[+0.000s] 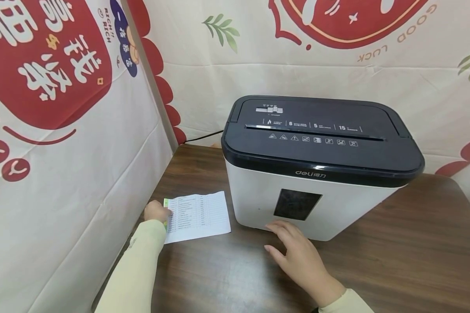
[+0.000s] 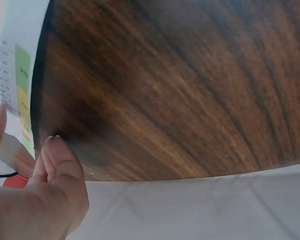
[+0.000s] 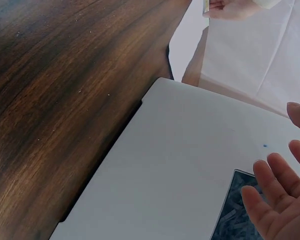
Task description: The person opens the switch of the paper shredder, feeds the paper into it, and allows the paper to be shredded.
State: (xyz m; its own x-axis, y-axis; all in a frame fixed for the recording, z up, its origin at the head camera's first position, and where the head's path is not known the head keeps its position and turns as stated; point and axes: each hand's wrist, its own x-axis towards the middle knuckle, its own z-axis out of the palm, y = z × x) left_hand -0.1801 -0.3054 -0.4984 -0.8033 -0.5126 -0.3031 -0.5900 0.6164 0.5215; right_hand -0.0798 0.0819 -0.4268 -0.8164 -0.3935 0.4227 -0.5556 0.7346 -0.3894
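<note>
In the head view a printed sheet of paper (image 1: 197,215) with a table of text and a green and yellow strip lies left of a paper shredder (image 1: 258,195). My left hand (image 1: 156,211) pinches the sheet's left edge. The left wrist view has the thumb over the printed side of the sheet (image 2: 2,75), the left hand's (image 2: 52,195) curled fingers at its edge. My right hand (image 1: 297,256) is spread with nothing in it, in front of the shredder's white bin. In the right wrist view its fingers are before the dark window (image 3: 235,210), behind which shreds show.
The shredder's black lid (image 1: 317,152) has a long feed slot (image 1: 317,132). A black cable (image 1: 203,137) runs behind it. Printed cloth (image 1: 82,174) hangs along the left and back of the brown wooden table (image 1: 415,261).
</note>
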